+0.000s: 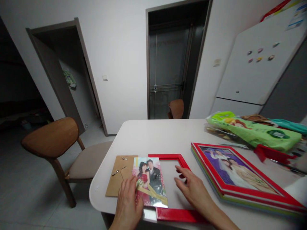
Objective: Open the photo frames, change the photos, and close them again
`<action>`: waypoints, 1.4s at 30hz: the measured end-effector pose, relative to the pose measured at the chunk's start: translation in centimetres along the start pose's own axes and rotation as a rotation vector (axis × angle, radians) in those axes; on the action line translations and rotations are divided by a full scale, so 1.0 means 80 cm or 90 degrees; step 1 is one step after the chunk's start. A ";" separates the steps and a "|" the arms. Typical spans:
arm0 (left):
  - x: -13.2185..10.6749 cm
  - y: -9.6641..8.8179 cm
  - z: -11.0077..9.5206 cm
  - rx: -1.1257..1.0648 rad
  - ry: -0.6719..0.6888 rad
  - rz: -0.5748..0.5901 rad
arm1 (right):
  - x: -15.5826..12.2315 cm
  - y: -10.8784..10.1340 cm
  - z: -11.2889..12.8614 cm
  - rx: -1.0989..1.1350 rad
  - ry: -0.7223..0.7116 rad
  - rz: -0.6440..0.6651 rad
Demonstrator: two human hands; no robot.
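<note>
My left hand (129,198) lies over the left edge of a glossy printed photo (152,183) of a couple, its fingers stretched out and its thumb low on the picture. The photo overlaps a brown backing board (112,185) with small metal fittings and covers the left side of a red picture frame (178,214). My right hand (195,188) hovers at the frame's right side, fingers apart and holding nothing. Its wrist hides the lower right corner of the frame. Whether my left fingertips press on the photo or only rest there is unclear.
Right of my hands lies a stack of picture frames (240,172), a red one on top. Behind it are a green package (259,131) and a red-handled tool (273,155). A wooden chair (52,137) stands left of the white table (153,135).
</note>
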State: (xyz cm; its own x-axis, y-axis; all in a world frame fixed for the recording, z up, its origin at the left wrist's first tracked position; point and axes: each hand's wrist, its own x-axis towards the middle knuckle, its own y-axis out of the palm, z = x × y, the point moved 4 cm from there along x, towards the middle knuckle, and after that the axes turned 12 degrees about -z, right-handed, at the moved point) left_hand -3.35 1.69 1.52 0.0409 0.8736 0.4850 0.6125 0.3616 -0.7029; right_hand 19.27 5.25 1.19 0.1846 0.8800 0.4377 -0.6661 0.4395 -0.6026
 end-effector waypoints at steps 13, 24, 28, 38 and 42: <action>-0.016 0.024 -0.021 -0.057 0.062 0.109 | -0.007 0.073 0.016 0.438 0.386 0.179; 0.032 -0.004 -0.050 -0.330 -0.067 -0.145 | -0.005 0.037 0.094 0.670 0.406 0.166; 0.035 0.002 -0.073 -0.614 -0.322 -0.168 | -0.016 0.041 0.083 0.723 0.460 0.159; 0.014 0.059 -0.056 -0.452 -0.190 0.023 | 0.029 -0.027 -0.013 0.219 0.200 0.091; 0.000 0.069 -0.059 -0.221 0.008 0.086 | 0.025 -0.030 -0.020 0.094 0.211 0.043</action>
State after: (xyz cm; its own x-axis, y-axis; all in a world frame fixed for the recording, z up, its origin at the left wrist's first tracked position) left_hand 3.75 2.13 0.10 0.1481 0.9011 0.4075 0.8317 0.1095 -0.5443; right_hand 22.37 6.26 2.46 0.3455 0.9270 0.1456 -0.7771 0.3696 -0.5094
